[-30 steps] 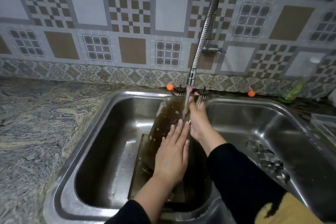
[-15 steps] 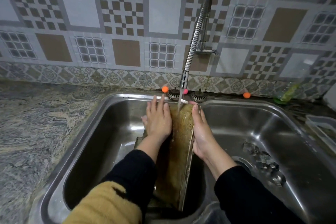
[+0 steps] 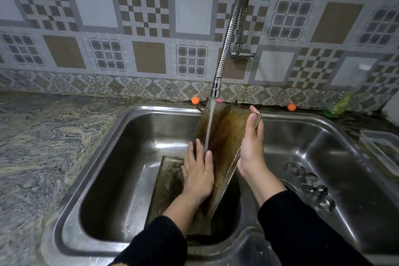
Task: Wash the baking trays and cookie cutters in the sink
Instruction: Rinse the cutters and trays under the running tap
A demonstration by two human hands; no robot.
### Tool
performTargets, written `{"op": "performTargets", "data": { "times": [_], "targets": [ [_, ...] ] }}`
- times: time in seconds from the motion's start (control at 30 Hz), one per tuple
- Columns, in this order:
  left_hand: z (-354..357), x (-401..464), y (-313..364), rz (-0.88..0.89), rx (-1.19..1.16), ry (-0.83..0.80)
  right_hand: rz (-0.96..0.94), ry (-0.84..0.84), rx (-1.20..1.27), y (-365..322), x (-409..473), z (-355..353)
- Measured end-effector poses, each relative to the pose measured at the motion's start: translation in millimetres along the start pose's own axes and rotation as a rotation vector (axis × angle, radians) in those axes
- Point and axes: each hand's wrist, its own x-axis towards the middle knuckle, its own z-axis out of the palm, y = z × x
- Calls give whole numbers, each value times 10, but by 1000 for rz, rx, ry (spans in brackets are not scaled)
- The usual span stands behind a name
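A greasy brown baking tray [image 3: 226, 136] stands on end in the left basin, tilted under the running water. My right hand [image 3: 251, 147] grips its right edge, thumb on the inner face. My left hand [image 3: 198, 170] lies flat with straight fingers against the tray's lower left face, where the stream lands. A second baking tray [image 3: 168, 181] lies in the basin underneath, partly hidden by my left arm. Several metal cookie cutters [image 3: 311, 185] sit in a pile in the right basin.
A flexible steel faucet [image 3: 228, 39] hangs from the tiled wall and pours into the double steel sink [image 3: 103, 147]. Marbled stone counter [image 3: 38, 147] lies to the left. A green-bottomed bottle [image 3: 341, 101] and a clear container [image 3: 382, 149] are at the right.
My left hand has slid down from the tray's top edge to its lower face. The tray has tilted more to the right, and my right hand has shifted up along its edge.
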Motion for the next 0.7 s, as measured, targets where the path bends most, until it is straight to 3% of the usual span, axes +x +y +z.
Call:
{"op": "performTargets", "data": {
  "times": [0.13,0.27,0.33,0.4,0.57,0.7],
  "targets": [
    [-66,-171,117,242,66,-119,5,44,35,-115,97,29],
    [-216,-121,367,522,334,75,119,59,48,-400,306,59],
    [-295,-64,544,599,388,172,200,-24,126,-547,442,70],
    [-370,-8,730,609,418,236,239,-131,111,-634,539,34],
    [-428,-6,1216,539,238,243,239,-170,-405,-355,608,-376],
    [-172,-59,1422,388,-14,129,250,-168,-395,-21,571,-799]
  ]
}}
